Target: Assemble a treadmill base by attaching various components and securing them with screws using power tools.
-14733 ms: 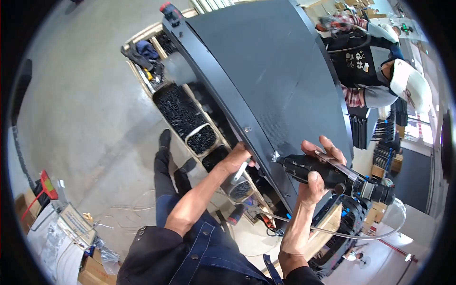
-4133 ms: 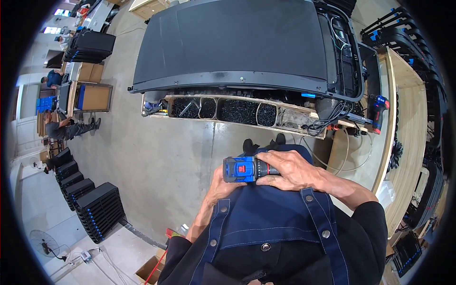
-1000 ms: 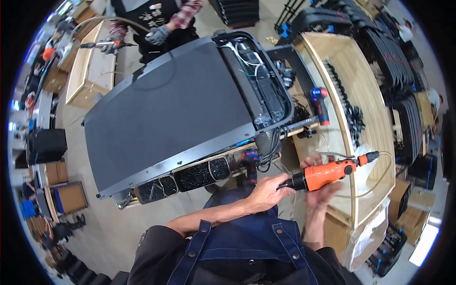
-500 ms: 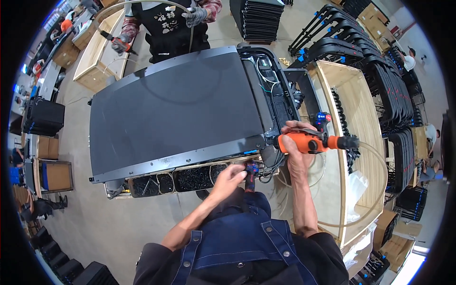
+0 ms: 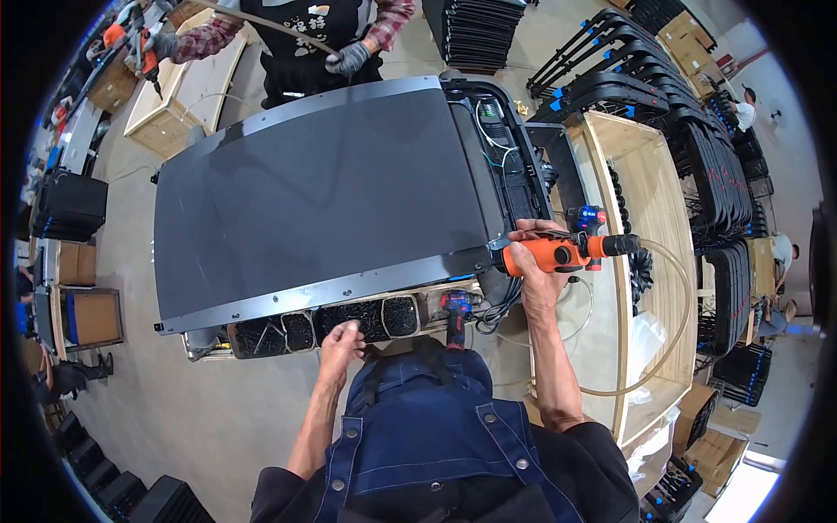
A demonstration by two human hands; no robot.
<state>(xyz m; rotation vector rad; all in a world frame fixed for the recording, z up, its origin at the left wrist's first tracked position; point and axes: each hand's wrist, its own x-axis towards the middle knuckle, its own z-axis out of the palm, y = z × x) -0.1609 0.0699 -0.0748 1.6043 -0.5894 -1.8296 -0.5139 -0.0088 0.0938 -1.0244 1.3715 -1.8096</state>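
Orange pneumatic screwdriver (image 5: 567, 253) gripped in right hand (image 5: 534, 261), fingers wrapped tight, now brought to treadmill deck (image 5: 323, 200) edge. Left hand (image 5: 338, 342) moved down into screw tray (image 5: 349, 321), fingers curled; contents cannot be told. Fastening judged imminent.

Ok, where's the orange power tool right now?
In the head view, right of centre: the right hand grips the orange power tool at the near right corner of the dark treadmill deck.
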